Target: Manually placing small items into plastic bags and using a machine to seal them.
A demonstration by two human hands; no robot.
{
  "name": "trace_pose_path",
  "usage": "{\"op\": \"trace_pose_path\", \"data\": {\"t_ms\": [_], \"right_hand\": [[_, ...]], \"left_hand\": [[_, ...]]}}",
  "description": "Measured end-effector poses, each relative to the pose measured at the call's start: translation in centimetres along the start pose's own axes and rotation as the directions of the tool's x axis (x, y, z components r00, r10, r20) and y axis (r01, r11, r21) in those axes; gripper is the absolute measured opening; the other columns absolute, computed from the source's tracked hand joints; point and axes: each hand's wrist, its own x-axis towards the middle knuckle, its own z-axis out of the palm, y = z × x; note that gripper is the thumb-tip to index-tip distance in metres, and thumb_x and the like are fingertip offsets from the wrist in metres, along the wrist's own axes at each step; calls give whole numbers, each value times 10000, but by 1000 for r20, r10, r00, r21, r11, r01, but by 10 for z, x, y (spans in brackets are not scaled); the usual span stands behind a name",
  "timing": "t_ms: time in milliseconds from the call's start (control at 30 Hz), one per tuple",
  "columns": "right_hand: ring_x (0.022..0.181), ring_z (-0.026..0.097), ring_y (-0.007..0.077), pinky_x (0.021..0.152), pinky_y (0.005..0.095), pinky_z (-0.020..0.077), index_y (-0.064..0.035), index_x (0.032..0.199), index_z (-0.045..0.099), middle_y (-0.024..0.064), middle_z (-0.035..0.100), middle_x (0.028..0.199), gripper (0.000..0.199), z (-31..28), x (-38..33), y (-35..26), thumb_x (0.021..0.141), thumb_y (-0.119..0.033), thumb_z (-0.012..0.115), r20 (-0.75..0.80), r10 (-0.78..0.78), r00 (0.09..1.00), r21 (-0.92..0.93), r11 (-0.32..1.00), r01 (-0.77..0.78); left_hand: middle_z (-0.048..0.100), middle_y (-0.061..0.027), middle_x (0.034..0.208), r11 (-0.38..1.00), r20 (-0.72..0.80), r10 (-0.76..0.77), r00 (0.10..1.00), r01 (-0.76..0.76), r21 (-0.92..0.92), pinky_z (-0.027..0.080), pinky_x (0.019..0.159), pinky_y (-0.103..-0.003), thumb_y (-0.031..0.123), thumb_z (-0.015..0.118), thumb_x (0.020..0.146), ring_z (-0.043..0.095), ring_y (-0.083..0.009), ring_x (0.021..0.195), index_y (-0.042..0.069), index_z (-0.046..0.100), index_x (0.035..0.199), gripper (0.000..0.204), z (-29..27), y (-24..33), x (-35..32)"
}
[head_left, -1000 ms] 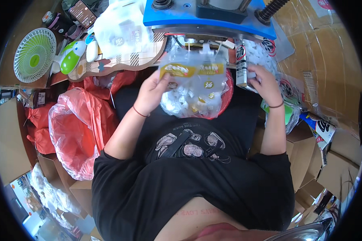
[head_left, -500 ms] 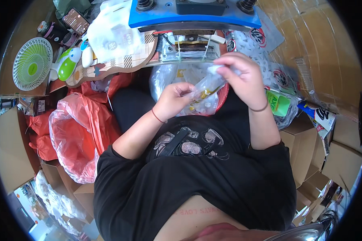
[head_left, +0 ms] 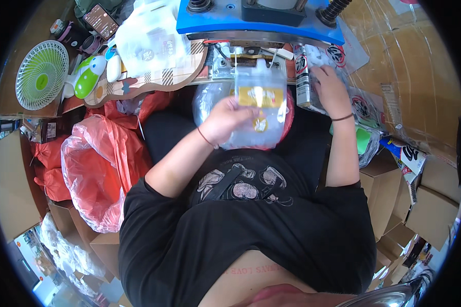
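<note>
Pinched in my left hand (head_left: 229,122) is a clear plastic spout pouch (head_left: 261,85) with gold printing, a white piece on its spout (head_left: 262,64) pointing away from me. The pouch hangs above a clear plastic bag (head_left: 210,105) and a red-rimmed container (head_left: 289,116) at my lap. To the right, my right hand (head_left: 334,93) reaches with fingers apart and bent toward small white pieces (head_left: 318,54), partly covering them. A can-shaped container (head_left: 303,84) stands just left of that hand.
A blue press machine (head_left: 261,25) stands ahead, over a metal fixture (head_left: 223,66). A fan (head_left: 42,75), a phone (head_left: 101,21) and plastic bags (head_left: 151,43) are at the left. A red bag-lined bin (head_left: 100,169) sits lower left; cardboard boxes (head_left: 381,197) are at the right.
My right hand has let go of the pouch's spout end and moved right to the white pieces. The left hand has turned the pouch upright and flat toward view.
</note>
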Motion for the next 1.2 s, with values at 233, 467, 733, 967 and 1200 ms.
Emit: {"op": "trace_pose_path", "data": {"t_ms": [233,467,733,967,1200], "right_hand": [[908,626,345,717,446,510,-157,1044,671,120,601,972,205,17,-10,5,852,-142,601,-18,141,990,-65,988,-142],[804,640,332,644,433,516,-165,997,666,105,599,885,155,14,-19,-6,853,-183,612,-260,256,931,22,966,-259],[730,614,323,620,416,484,-85,993,603,95,608,829,171,2,-39,-60,835,-86,670,-548,139,825,431,892,136],[794,631,276,700,350,498,-39,1001,626,107,651,906,126,-29,-19,-99,916,-126,656,-169,-68,983,733,658,171],[836,626,266,774,340,494,-23,1064,638,111,644,912,162,-41,3,-107,976,-150,589,-45,-157,987,704,696,143]], "left_hand": [[693,-81,1066,999,-23,32,999,-32,4,547,771,-285,117,658,920,663,-147,916,-29,618,1188,307,-23,27,29],[509,-214,1317,-267,160,862,481,163,950,447,1001,-440,205,622,960,550,-304,1159,-25,455,1343,477,-185,52,18],[631,-140,1218,542,-239,620,748,-187,819,494,948,-347,170,610,982,608,-196,1101,-36,555,1290,375,-151,33,-51],[709,-46,908,594,-124,432,893,-178,784,528,749,-251,71,642,932,648,-101,829,-25,706,1025,148,-28,28,-49],[714,-44,963,902,39,153,987,-156,402,531,782,-246,94,601,969,657,-94,885,-10,693,1098,190,0,3,-44]]}}
